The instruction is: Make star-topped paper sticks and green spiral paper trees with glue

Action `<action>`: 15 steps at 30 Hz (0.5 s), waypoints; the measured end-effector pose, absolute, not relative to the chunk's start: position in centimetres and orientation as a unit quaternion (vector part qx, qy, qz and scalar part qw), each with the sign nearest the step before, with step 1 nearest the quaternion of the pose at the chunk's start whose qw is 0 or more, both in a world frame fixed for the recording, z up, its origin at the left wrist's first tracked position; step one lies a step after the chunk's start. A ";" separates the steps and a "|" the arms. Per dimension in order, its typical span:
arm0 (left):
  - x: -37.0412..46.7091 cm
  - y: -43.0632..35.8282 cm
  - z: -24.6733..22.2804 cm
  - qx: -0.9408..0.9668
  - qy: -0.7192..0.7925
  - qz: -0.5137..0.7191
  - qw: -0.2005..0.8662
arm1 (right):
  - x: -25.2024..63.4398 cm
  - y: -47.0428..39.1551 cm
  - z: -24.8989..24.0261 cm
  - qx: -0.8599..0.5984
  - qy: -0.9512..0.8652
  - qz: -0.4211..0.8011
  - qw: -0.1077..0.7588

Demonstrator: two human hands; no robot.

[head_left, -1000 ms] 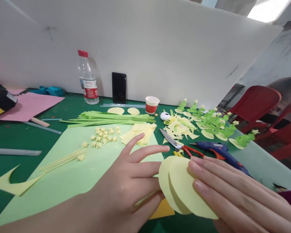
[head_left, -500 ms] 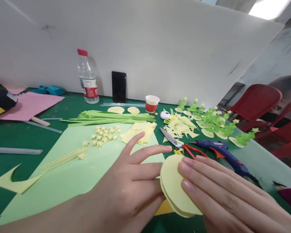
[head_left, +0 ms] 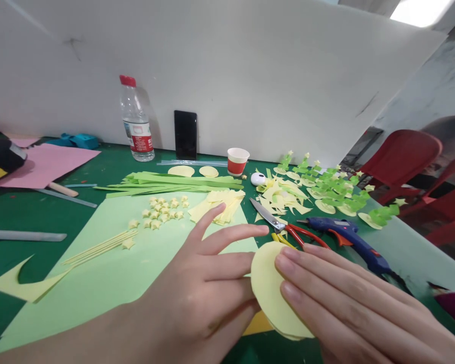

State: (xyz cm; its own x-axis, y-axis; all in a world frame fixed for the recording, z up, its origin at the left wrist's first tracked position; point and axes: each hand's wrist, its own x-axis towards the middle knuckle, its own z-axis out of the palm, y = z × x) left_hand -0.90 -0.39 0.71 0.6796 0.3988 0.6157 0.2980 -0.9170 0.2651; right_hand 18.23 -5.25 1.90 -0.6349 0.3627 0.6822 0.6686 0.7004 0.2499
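Paper discs [head_left: 267, 288], pale yellow and stacked nearly flush, with a few edges showing along the lower rim, sit between the two hands at the near side of a green bench [head_left: 23, 212]. The right hand [head_left: 358, 298] is closed on the stack, fingers flat across the upper face; its thumb is hidden. The left hand [head_left: 212, 275] has two fingers raised and spread, while the others reach the stack's left edge; whether they pinch it, I cannot tell. Behind the discs, part of an orange sheet [head_left: 260, 326] shows. Under and beyond the left hand lies a light green sheet [head_left: 114, 278], carrying a cluster of folded paper stars [head_left: 164, 219], thin yellow strips [head_left: 102, 247] with single stars near their right end, and a pile of pale yellow paper pieces [head_left: 216, 205]. Green strips [head_left: 167, 184] lie along its far edge. Open scissors [head_left: 263, 211] with red handles rest just beyond the right hand, beside a blue hot-glue gun [head_left: 333, 227]. Farther right, star-topped green paper decorations [head_left: 345, 191] stand on yellow bases in a group. Toward the white panel [head_left: 250, 76] are a red-capped bottle [head_left: 138, 129], an upright black phone [head_left: 185, 134] and a red-and-white paper cup [head_left: 237, 162].
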 end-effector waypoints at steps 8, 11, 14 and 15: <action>-1.0 -0.6 0.8 0.917 0.191 0.342 0.070 | 18.1 -5.1 2.2 -0.291 -0.871 -0.249 0.308; -1.0 -0.5 0.8 0.918 0.193 0.341 0.067 | 18.2 -5.2 2.1 -0.288 -0.871 -0.253 0.307; -1.1 -0.6 0.8 0.919 0.196 0.336 0.069 | 18.4 -5.2 1.8 -0.285 -0.872 -0.261 0.301; -1.1 -0.6 0.8 0.919 0.197 0.335 0.072 | 18.4 -5.2 1.8 -0.284 -0.872 -0.265 0.299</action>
